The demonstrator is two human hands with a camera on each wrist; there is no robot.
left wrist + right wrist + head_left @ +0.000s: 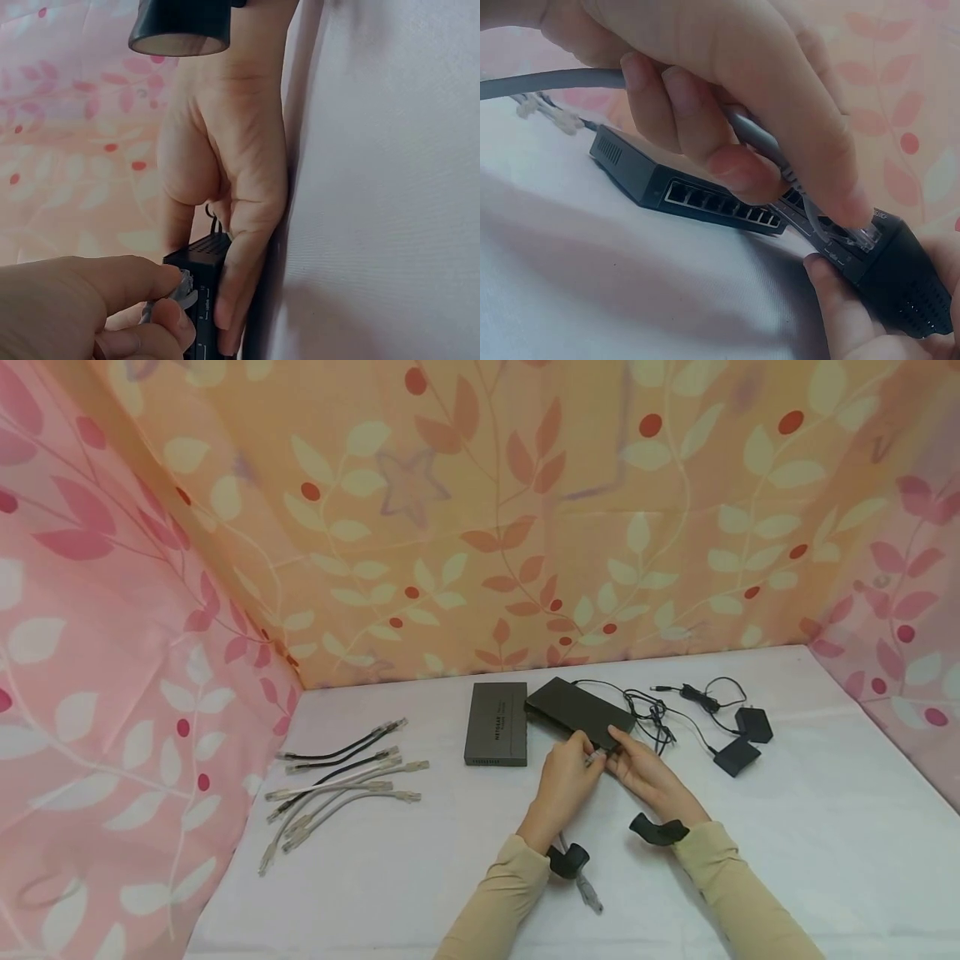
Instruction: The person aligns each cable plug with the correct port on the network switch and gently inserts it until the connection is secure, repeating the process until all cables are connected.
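A black network switch (577,712) is tilted up off the white table at one end. My right hand (651,781) grips its near right corner, thumb on one face and fingers on the other in the left wrist view. My left hand (564,781) pinches the clear plug (864,237) of a grey network cable (759,139) at the end port of the switch's port row. Whether the plug is fully seated I cannot tell. The cable runs back under my left palm, and its other plug (590,895) lies on the table by the left wrist.
A second network switch (497,725), marked NETGEAR, lies flat just left. Several short black and grey network cables (341,789) lie at the table's left. Two power adapters (753,725) with tangled black cords (651,714) are on the right; one cord reaches the held switch.
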